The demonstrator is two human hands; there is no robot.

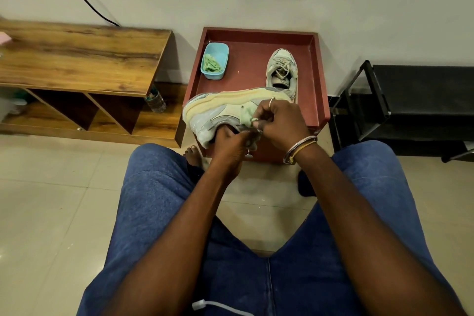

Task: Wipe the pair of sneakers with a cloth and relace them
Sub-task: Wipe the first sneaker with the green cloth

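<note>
A pale grey and cream sneaker with a thick yellowish sole [220,108] is held on its side above the near edge of a dark red, raised-rim tabletop [251,59]. Its sole is turned towards the wall and its toe points left. The left hand [230,143] holds it from below, with the fingers tucked into the shoe's opening and gripping the collar; their tips are hidden inside. The right hand [282,120] has its fingers curled and pinches a small pale green cloth [247,114] against the shoe's upper side panel, just beside the opening. This hand wears a ring, and there are metal bangles [300,147] on the wrist.

The second pale grey sneaker [282,72] stands upright on the right part of the tabletop. It is laced, and its toe points towards the wall. On the left part, well apart from it, sits a light blue plastic tub [213,75] with a crumpled green rag [210,63] inside.

The person sits in blue jeans, knees spread, over a beige tiled floor. To the left is a low wooden bench with open cubbies [77,59], with a clear plastic water bottle [156,101] leaning by its end. To the right is a black metal rack [410,100].
</note>
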